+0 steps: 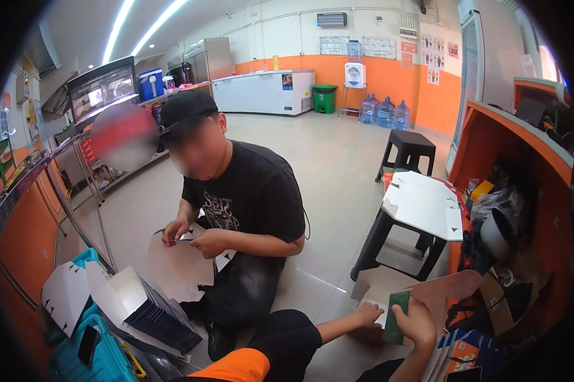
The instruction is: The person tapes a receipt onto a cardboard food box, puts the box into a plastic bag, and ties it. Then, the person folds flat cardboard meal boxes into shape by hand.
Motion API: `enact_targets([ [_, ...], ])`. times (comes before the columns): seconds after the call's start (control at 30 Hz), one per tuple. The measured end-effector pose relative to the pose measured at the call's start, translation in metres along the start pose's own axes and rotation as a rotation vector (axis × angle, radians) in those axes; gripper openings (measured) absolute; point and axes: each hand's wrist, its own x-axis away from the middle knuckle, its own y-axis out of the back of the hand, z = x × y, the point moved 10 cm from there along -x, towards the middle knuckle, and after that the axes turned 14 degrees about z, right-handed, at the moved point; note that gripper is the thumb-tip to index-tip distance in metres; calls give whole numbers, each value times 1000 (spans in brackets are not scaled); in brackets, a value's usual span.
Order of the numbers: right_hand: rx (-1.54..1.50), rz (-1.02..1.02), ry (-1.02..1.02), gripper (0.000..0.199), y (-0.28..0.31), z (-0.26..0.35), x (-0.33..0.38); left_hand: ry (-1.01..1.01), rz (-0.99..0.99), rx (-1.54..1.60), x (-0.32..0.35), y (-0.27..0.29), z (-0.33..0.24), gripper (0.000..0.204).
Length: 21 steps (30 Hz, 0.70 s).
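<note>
My right hand is closed on a flat, dark green rectangular pad, with the thumb across its face. Just to the left, my left hand has its fingers curled at the pale inner panel of an unfolded cardboard food box. This box lies low in front of me, brown-white inside, and its flaps spread behind both hands. The lower part of the box is hidden by my hands and right forearm.
Facing me, a co-worker seated low handles another cardboard sheet. Stacked boxes stand beside a teal crate at left. Flat white cardboard covers a black stool. An orange shelf stands right; printed cartons lie near my right arm.
</note>
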Motion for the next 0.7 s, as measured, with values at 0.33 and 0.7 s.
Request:
enact_targets([
  [0.33, -336, 409, 207, 35, -38, 23, -1, -423, 291, 1803, 71, 63, -38, 56],
  [0.7, -298, 539, 436, 35, -40, 56, 9, -656, 123, 2135, 96, 87, -34, 57],
])
